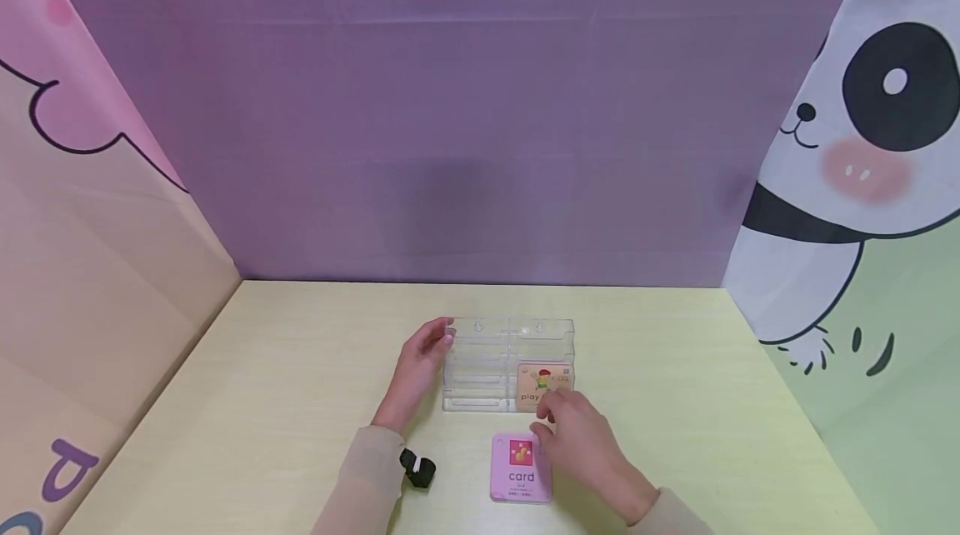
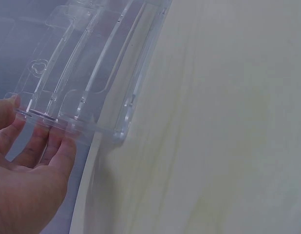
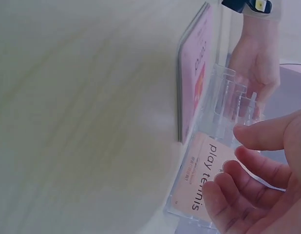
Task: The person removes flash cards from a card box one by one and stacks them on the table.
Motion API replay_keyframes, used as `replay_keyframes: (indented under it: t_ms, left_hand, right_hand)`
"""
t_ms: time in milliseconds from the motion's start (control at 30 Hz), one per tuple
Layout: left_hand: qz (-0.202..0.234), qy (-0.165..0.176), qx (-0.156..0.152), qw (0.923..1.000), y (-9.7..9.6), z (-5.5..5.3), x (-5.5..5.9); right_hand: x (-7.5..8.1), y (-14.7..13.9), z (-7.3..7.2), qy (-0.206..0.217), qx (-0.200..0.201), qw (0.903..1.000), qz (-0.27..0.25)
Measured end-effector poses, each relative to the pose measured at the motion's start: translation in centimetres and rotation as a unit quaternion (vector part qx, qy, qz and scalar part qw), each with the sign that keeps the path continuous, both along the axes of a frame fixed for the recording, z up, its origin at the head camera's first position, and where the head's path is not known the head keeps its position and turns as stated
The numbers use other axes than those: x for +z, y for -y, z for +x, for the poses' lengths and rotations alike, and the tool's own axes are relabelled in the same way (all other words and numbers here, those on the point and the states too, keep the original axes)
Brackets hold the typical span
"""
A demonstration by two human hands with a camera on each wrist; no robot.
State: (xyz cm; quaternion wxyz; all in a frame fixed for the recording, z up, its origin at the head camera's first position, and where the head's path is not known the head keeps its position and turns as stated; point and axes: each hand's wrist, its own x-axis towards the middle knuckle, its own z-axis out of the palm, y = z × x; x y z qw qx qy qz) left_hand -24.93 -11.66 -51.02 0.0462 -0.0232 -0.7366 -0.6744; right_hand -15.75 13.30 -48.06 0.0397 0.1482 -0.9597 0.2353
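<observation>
Rack (image 1: 477,349) sits mid-table (image 1: 300,402); our left hand (image 1: 418,362) pinches its edge at ten o'clock. Our right hand (image 1: 583,439), loosely curved, fingers apart from thumb, holds nothing beside the tennis card (image 1: 528,382) at the rack's four o'clock; we cannot tell if they touch. Our pink stack (image 1: 519,477) lies at six.

Hand (image 2: 33,180) gripping clear rack (image 2: 87,68), pale tabletop (image 2: 214,122)
</observation>
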Motion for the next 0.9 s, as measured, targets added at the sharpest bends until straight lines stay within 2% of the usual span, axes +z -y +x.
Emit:
replay_keyframes:
  t_ms: [200,467,900]
  left_hand:
    - [0.000,0.001,0.002,1.0000,0.0,0.0,0.0]
    - [-0.001,0.000,-0.001,1.0000,0.1,-0.2,0.0]
    - [-0.003,-0.002,0.003,1.0000,0.0,-0.1,0.1]
  right_hand:
    - [0.4,-0.3,-0.3,-0.022,-0.014,0.9995,-0.021]
    - [0.5,-0.9,-1.1,-0.080,-0.022,0.9960,-0.032]
    - [1.3,-1.0,-1.3,-0.111,-0.033,0.9918,-0.054]
